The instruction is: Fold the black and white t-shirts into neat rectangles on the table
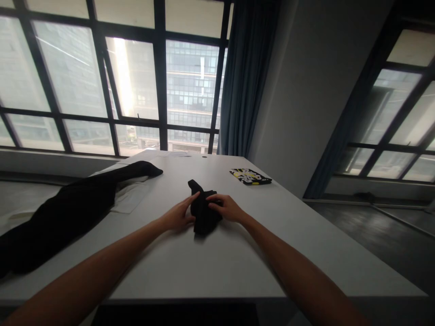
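Observation:
A bunched black cloth lies on the white table, near its middle. My left hand touches the cloth's left side, thumb on top and the other fingers low beside it, closed on its edge. From the right, my right hand has its fingers curled over the cloth's upper right part, pinching it. One narrow end of the cloth sticks up and away beyond my left thumb. The cloth's folds are too dark to make out in detail.
A long black garment lies along the table's left side, over pale cloth or paper. A black, white and yellow patterned item is near the right edge. Papers rest at the far edge, by the windows.

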`<state>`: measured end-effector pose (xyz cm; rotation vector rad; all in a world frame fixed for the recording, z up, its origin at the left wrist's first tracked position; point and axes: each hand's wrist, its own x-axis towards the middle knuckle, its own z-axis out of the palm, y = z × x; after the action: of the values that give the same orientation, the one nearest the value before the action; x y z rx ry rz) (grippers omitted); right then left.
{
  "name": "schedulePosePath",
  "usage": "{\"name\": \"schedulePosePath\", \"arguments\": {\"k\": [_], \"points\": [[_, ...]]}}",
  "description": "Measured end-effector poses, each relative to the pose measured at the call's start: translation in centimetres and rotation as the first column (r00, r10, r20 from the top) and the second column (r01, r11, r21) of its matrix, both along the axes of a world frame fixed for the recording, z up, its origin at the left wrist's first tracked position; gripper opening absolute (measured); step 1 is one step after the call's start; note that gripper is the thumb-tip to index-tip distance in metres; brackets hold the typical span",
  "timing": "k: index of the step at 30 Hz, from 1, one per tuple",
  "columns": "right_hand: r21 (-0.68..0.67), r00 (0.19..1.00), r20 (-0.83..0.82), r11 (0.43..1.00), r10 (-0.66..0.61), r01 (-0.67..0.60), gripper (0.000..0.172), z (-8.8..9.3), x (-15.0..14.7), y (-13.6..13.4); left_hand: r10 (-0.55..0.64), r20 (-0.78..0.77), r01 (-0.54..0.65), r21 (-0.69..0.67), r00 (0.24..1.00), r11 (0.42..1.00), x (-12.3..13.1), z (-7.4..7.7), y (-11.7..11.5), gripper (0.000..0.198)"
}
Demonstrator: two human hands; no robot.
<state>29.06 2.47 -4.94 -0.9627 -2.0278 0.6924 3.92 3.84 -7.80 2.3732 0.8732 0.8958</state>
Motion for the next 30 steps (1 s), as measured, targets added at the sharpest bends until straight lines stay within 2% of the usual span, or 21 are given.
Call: {"name": "schedulePosePath", "arguments": {"k": [3,4,6,9,11,13,16,19,23,26,30], "points": [[-0.197,0.957,-0.272,0.968,0.098,-0.155,0.050,1.1,0.0,-0.8,0.241,0.100,-0.228,-0.122,0.965,0.966,0.2,0.3,0.2,0.060],[-0.240,0.935,-0.331,0.947,0.125,-0.212,0.058,1.3,-0.1,-1.1,0.270,0.137,-0.248,-0.157,0.953,0.956,0.3,0.4,0.2,0.049],[-0.263,0.907,-0.389,0.924,0.163,-0.279,0.070,1.4,-0.6,-1.4,0.229,0.241,-0.182,-0.204,0.943,0.962,0.7,0.7,-0.1,0.034],[-0.182,0.909,-0.386,0.953,0.156,-0.241,0.069,0.8,-1.6,-1.4,0.105,0.383,-0.013,-0.235,0.918,0.972,1.6,1.1,-0.9,0.044],[-0.126,0.924,-0.365,0.977,0.118,-0.174,0.058,0.4,-1.9,-1.1,0.094,0.403,-0.012,-0.201,0.910,0.980,1.9,1.4,-1.4,0.050],[-0.116,0.937,-0.341,0.986,0.075,-0.122,0.046,0.6,-1.4,-0.7,0.098,0.393,-0.037,-0.160,0.914,0.986,1.6,2.0,-1.5,0.044],[-0.106,0.929,-0.369,0.993,-0.002,-0.041,0.040,2.1,0.9,-0.4,0.063,0.433,0.028,-0.201,0.899,0.979,0.1,3.5,-0.9,0.042],[-0.038,0.855,-0.515,0.998,-0.063,0.051,0.043,4.0,3.6,-0.4,0.106,0.547,0.062,-0.280,0.830,0.958,-1.9,5.3,-0.3,0.049],[-0.024,0.794,-0.606,0.999,-0.052,0.047,0.045,5.0,5.7,-0.5,0.185,0.600,0.023,-0.321,0.778,0.947,-3.6,7.1,-0.3,0.040],[-0.068,0.795,-0.604,0.998,-0.055,0.018,0.041,4.7,5.9,-0.3,0.240,0.587,-0.013,-0.363,0.773,0.932,-3.7,7.1,-0.5,0.041],[-0.217,0.862,-0.502,0.975,-0.071,-0.046,0.039,4.0,5.9,-0.1,0.282,0.498,-0.066,-0.406,0.820,0.911,-3.3,5.9,-0.1,0.051]]}}
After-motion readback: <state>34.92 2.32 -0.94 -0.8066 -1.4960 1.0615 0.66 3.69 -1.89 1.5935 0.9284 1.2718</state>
